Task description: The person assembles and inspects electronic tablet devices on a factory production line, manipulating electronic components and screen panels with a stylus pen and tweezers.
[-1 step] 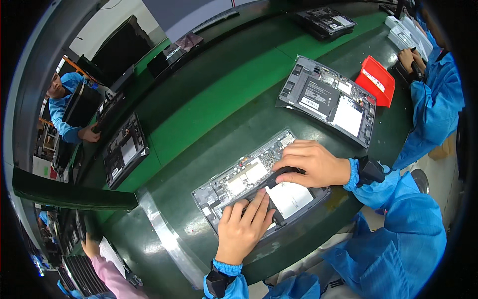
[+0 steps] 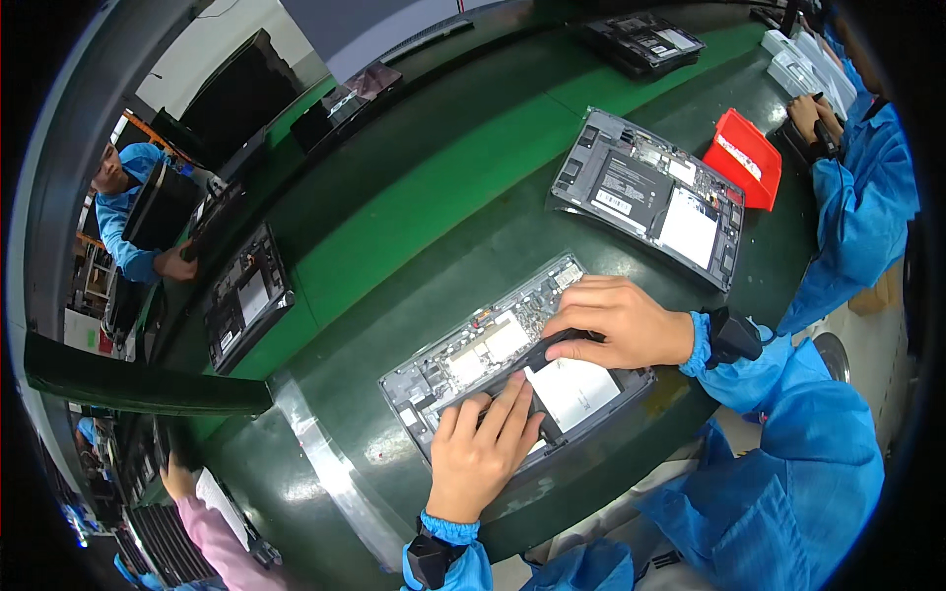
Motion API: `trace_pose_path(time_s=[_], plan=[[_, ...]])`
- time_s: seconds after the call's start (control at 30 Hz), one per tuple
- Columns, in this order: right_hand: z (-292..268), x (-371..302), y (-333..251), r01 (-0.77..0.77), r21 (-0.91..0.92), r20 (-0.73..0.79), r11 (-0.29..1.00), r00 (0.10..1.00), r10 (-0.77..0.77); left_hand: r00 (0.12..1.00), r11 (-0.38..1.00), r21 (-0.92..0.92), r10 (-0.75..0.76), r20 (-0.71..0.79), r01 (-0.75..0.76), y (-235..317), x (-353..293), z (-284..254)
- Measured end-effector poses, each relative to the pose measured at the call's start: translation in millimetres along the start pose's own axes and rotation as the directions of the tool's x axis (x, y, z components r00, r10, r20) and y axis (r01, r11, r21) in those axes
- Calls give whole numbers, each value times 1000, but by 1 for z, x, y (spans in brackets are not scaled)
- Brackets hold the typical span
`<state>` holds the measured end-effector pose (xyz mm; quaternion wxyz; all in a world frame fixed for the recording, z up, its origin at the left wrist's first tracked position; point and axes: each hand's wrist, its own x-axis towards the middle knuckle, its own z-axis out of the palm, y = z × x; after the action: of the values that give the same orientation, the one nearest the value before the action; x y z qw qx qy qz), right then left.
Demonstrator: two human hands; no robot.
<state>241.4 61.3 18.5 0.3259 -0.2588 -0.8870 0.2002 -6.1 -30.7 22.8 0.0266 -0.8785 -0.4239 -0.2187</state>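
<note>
An opened laptop base (image 2: 399,386) lies in front of me, its circuit board (image 2: 488,350) bared along the far side. My left hand (image 2: 483,448) bends its fingers over a black part that looks like the battery (image 2: 538,355), thumb against the near side. My right hand (image 2: 626,325) grips the right end of that dark part, thumb apart from the curled fingers. Much of the part is hidden under both hands. Between them shows a white rectangular plate (image 2: 576,394) set in the base.
A second opened laptop base (image 2: 631,187) lies to the far right, beside a red bin (image 2: 744,158). Another base (image 2: 246,300) sits left on the green belt (image 2: 394,236); a stack (image 2: 645,44) stands at the back. A clear plastic strip (image 2: 335,473) crosses the bench. Co-workers sit left and right.
Both my hands and the laptop base hold still. At the lower left, the hand with the pink sleeve has shifted slightly.
</note>
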Motion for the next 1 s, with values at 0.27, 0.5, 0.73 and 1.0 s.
trace_pose_path(time_s=[0.27, 0.5, 0.73, 1.0], plan=[[3, -1, 1, -6, 7, -58, 1000, 998, 7, 1000, 999, -19, -31, -6, 31, 1, 5, -1], [2, -2, 1, -22, 9, -54, 1000, 998, 23, 1000, 1000, -17, -18, 14, 18, 0, 5, -3], [1, -3, 1, -21, 17, -67, 1000, 998, 22, 1000, 999, -46, -17, 16, 18, 0, 6, -3], [0, -3, 0, -17, 13, -63, 1000, 998, 18, 999, 998, -44, -38, 12, 38, 0, 6, -2]])
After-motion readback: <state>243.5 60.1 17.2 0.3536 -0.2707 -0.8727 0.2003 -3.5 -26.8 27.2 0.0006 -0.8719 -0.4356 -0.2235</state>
